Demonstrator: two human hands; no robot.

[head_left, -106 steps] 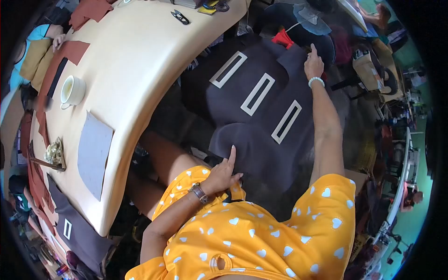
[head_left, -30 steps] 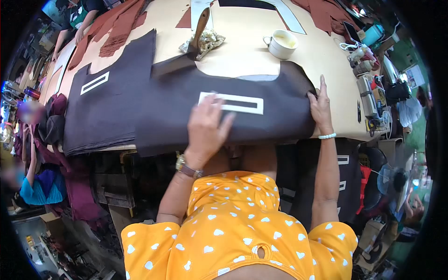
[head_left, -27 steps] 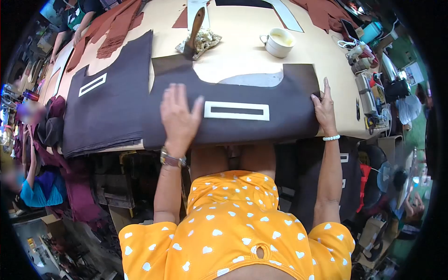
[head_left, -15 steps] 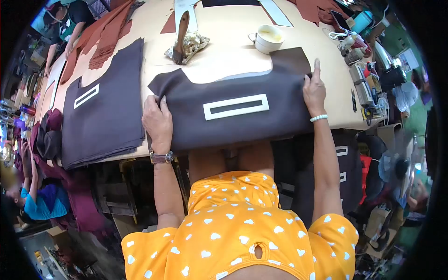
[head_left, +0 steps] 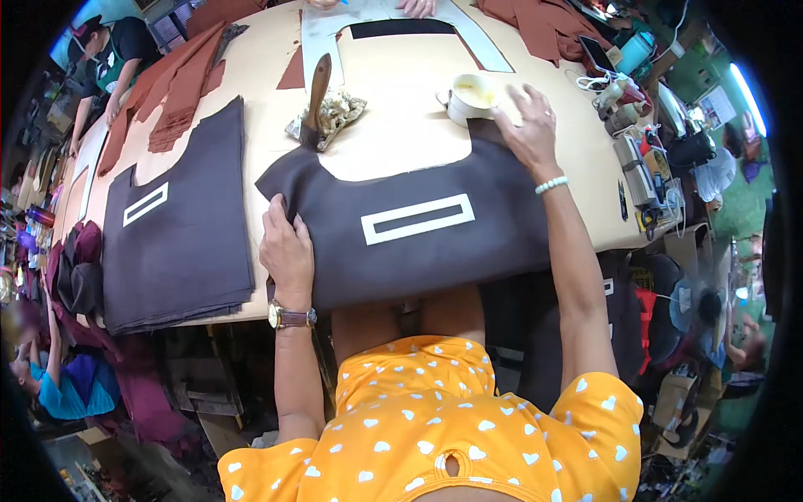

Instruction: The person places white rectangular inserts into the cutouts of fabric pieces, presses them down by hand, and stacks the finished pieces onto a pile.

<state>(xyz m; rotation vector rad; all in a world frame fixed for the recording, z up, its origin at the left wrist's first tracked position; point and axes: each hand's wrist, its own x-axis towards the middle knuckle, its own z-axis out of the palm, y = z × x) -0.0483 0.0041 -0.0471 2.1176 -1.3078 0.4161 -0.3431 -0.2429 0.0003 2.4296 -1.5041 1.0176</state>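
Note:
A dark brown cut panel (head_left: 401, 272) lies across the table's front edge, its near part hanging over. A white rectangular frame (head_left: 422, 228) is on its face. My left hand (head_left: 287, 251) is closed on the panel's left edge, some fingers hidden by the material. Over the panel's upper right corner, my right hand (head_left: 527, 130) is raised with its fingers spread, holding nothing. Close to those fingertips stands a white cup (head_left: 458, 110) with yellowish contents. Beyond the panel, a wooden-handled brush (head_left: 319, 92) rests against a crumpled wad (head_left: 341, 115).
A stack of similar dark panels (head_left: 180, 251) lies to the left. Rust-coloured pieces (head_left: 171, 109) are behind it. Another person's hand (head_left: 416, 7) is at the far edge by a pale template (head_left: 481, 42). A phone (head_left: 597, 56) and cables sit at right.
My right hand has let go of the panel's right side and moved up and left towards the cup, fingers spreading. My left hand stays at the left edge. Another person's hands now show at the top.

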